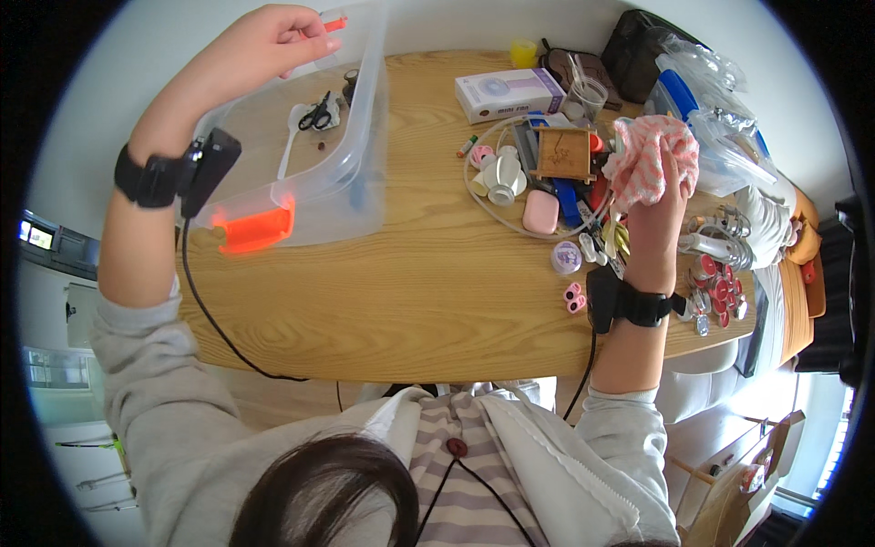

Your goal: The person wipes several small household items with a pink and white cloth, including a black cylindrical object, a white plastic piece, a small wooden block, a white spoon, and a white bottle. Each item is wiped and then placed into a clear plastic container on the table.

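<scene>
My left hand [287, 42] is over the far part of a clear plastic storage box [372, 130], its thumb and fingers bent by an orange latch [333, 25]; whether it grips anything is not plain. Inside the box lie black-handled scissors [316, 117], a white plastic spoon [290, 147] and a small dark bottle [350, 85]. A second orange latch [258, 229] is on the near side. At the right, my right hand [668, 195] is closed on a pink and white cloth [653, 154], above a pile of small items.
Beneath and left of the cloth are a wooden tray [564, 153], a pink case [541, 212], a white light bulb [502, 181] and a looped clear tube [472, 195]. Farther back stand a mini fan box [509, 94] and a clear cup [588, 94]. Red tealight candles [719, 288] lie at the right edge.
</scene>
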The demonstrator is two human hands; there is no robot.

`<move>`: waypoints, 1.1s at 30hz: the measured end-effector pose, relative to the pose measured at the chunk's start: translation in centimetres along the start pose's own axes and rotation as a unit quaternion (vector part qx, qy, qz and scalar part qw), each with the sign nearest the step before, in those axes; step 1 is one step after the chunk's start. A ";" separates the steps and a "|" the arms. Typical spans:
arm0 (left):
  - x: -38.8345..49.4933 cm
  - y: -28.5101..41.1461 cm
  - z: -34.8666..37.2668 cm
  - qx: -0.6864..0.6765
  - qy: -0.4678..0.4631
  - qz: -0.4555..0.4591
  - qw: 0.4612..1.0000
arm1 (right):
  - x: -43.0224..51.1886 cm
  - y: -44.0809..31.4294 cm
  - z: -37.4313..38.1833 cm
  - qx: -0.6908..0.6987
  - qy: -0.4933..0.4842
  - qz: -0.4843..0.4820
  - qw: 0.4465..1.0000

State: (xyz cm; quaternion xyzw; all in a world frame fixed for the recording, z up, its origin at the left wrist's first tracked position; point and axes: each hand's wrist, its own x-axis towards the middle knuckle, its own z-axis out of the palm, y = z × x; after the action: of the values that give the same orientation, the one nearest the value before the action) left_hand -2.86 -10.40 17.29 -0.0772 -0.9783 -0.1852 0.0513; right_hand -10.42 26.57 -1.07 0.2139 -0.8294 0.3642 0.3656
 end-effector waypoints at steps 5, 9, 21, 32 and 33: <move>-4.7 5.1 1.6 -0.148 0.083 0.034 0.985 | -0.3 0.9 0.3 0.051 0.020 0.011 0.998; -8.1 8.0 3.6 -0.169 0.101 0.124 0.972 | -0.1 1.0 0.5 0.132 0.025 0.020 0.991; -2.8 8.1 16.8 -0.270 0.034 0.135 0.953 | -0.1 1.4 0.7 -0.035 0.029 -0.054 0.998; 0.1 4.0 22.4 -0.098 0.085 0.135 0.982 | -0.2 0.4 0.6 0.018 0.025 -0.008 0.999; 0.2 3.9 22.5 -0.103 0.078 0.132 0.983 | -0.2 0.2 0.6 0.021 0.025 0.004 0.999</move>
State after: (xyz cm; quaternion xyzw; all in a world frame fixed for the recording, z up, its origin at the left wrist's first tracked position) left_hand -3.97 1.56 -2.10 -0.1963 -0.9282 -0.2816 0.1432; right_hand -10.68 26.27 -1.61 0.2092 -0.8131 0.3879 0.3804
